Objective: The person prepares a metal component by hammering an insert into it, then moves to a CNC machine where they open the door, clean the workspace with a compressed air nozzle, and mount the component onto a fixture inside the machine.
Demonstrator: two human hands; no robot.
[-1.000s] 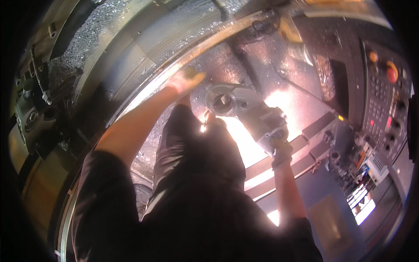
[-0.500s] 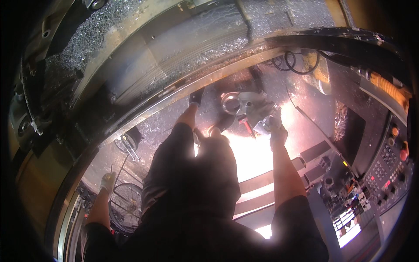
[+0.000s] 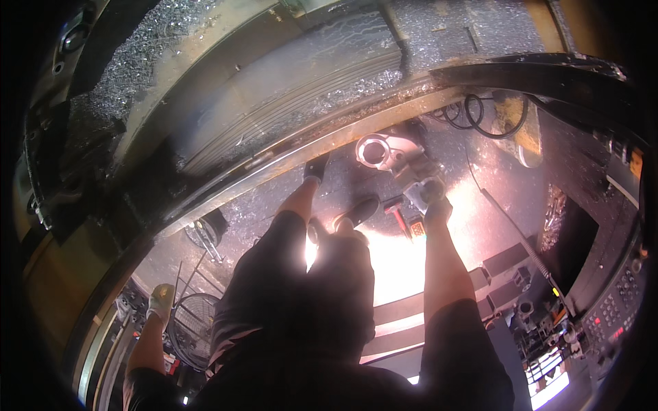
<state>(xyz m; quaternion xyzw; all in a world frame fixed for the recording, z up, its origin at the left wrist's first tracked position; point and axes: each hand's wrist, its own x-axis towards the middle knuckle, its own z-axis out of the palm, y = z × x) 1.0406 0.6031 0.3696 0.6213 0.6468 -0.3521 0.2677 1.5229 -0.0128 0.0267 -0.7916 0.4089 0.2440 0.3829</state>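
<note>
My right hand [image 3: 436,207], gloved, is wrapped around the lower end of a heavy metal part [image 3: 397,164], so that grip is closed on the part. The part is a grey casting with a round, shiny bore at its upper end, and it hangs out in front of me over the speckled floor [image 3: 480,157], tilted so the bore points up toward the machine's edge. My left hand [image 3: 162,299], in a pale glove, sits far down at the lower left, resting on the curved rim of the machine [image 3: 103,301]; I cannot tell from here whether its fingers are curled or flat. Just beside it stands a round wire fan guard [image 3: 188,329]. Between my arms I see my own dark trousers [image 3: 301,294] and two dark shoes [image 3: 356,211], one further forward near the machine's brown ledge [image 3: 274,161]. A small tool with a red handle [image 3: 397,214] lies on the floor just left of my right hand, close to the nearer shoe. Above the ledge the machine bed [image 3: 288,75] is littered with bright metal chips. A black cable [image 3: 480,116] coils on the floor past the part. To the far right a control panel [image 3: 617,301] with rows of buttons faces me, well apart from both hands. Strong glare washes the floor below my right forearm.
</note>
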